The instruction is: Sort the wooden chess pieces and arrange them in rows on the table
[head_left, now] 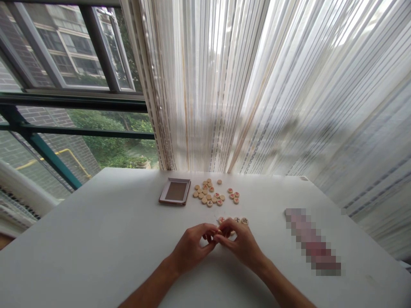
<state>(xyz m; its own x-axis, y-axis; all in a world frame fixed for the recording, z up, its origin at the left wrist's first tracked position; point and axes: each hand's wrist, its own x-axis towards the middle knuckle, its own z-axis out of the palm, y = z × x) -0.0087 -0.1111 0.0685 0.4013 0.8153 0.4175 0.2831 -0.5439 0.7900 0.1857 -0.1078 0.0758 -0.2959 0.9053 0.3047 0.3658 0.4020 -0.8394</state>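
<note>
My left hand (192, 246) and my right hand (240, 243) meet at the middle of the white table (96, 239), fingertips pinched together around small round wooden game pieces (218, 232). A short row of such discs (240, 220), marked in red and black, lies just beyond my right fingers. Farther back sits a loose pile of several more discs (213, 194). Exactly which piece each hand grips is hidden by the fingers.
A shallow brown-lined box (175, 191) lies left of the pile. A blurred-out oblong patch (313, 241) lies on the right side of the table. Sheer striped curtains (272, 85) hang behind the table, and a window (64, 85) is at left.
</note>
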